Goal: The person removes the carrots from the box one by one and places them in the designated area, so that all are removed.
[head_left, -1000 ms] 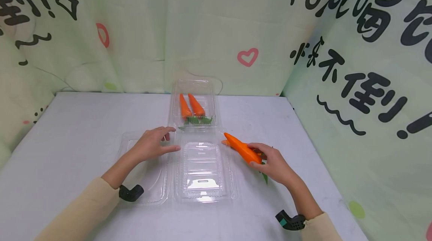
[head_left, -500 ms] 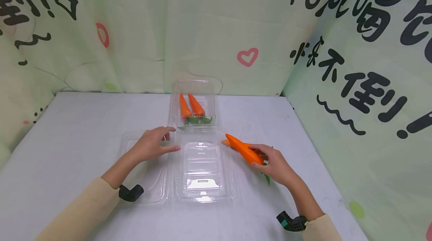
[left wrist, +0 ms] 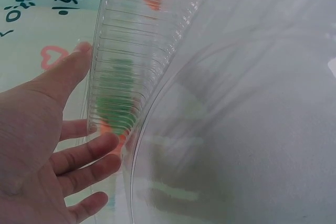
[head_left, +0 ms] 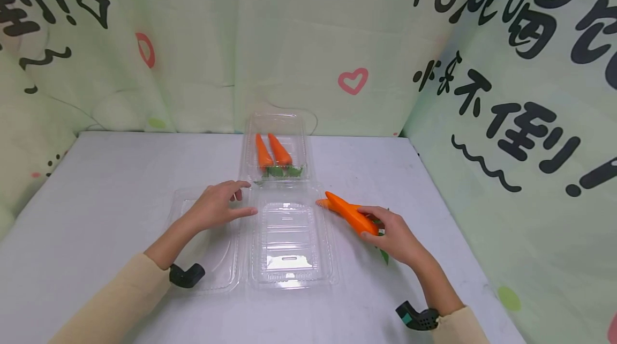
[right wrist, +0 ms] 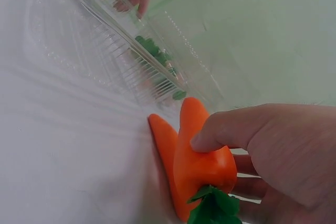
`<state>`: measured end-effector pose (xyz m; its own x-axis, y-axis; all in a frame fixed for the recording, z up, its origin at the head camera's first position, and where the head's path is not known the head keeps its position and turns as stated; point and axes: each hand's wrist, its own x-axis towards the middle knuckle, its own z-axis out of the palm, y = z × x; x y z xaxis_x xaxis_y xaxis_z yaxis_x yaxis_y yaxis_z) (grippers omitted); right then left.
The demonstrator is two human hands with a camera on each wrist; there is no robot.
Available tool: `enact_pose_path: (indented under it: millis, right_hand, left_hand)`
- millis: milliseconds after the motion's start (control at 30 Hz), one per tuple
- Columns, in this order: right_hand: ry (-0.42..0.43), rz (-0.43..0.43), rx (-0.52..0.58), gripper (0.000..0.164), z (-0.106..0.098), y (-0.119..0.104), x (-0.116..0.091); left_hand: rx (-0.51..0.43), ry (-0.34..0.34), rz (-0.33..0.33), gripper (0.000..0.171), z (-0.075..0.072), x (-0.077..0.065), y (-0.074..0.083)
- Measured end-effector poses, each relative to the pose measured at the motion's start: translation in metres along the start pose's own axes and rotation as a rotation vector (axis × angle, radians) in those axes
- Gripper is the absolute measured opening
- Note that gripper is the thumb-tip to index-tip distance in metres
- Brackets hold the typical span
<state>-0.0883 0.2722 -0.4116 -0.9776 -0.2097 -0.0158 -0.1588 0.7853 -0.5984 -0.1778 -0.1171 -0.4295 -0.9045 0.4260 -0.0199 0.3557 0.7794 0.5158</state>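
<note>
My right hand (head_left: 392, 231) grips an orange carrot (head_left: 351, 212) with green leaves, thumb on one side and fingers round the other. Another carrot (right wrist: 164, 132) lies beside and partly behind it, its tip by the right rim of the clear plastic box (head_left: 291, 274). At the box's left edge is my left hand (head_left: 224, 207), thumb and fingers spread apart and holding nothing. In the left wrist view its thumb tip and fingertips come right at the ribbed clear wall (left wrist: 118, 40).
Behind the box stands another clear container (head_left: 301, 146) with two carrots (head_left: 280, 150) in it. A clear lid half (head_left: 217, 258) lies left of the box, under my left forearm. A printed curtain (head_left: 289, 38) rises behind the white table (head_left: 120, 172).
My right hand has shifted slightly to the right with the carrot, and the carrot's tip has drawn back to the right. The left hand and the containers stay where they were.
</note>
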Motion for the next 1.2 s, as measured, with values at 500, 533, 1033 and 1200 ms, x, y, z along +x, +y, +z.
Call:
enact_pose_path:
  millis: [500,533,1033,1200]
  right_hand:
    - [-0.029,-0.002,-0.027,0.045,0.004,0.003,0.001]
    - [-0.033,0.0,-0.025,0.045,0.005,0.003,0.001]
    - [-0.057,0.031,-0.023,0.044,0.011,0.006,0.001]
    - [-0.064,0.043,-0.016,0.042,0.013,0.006,0.002]
  left_hand:
    - [0.004,0.0,0.004,0.071,-0.001,-0.001,0.0]
    - [0.004,0.0,0.002,0.071,-0.001,-0.001,0.001]
    - [0.002,-0.002,-0.005,0.072,0.0,0.0,0.001]
    - [-0.007,-0.01,-0.017,0.072,-0.001,0.0,0.002]
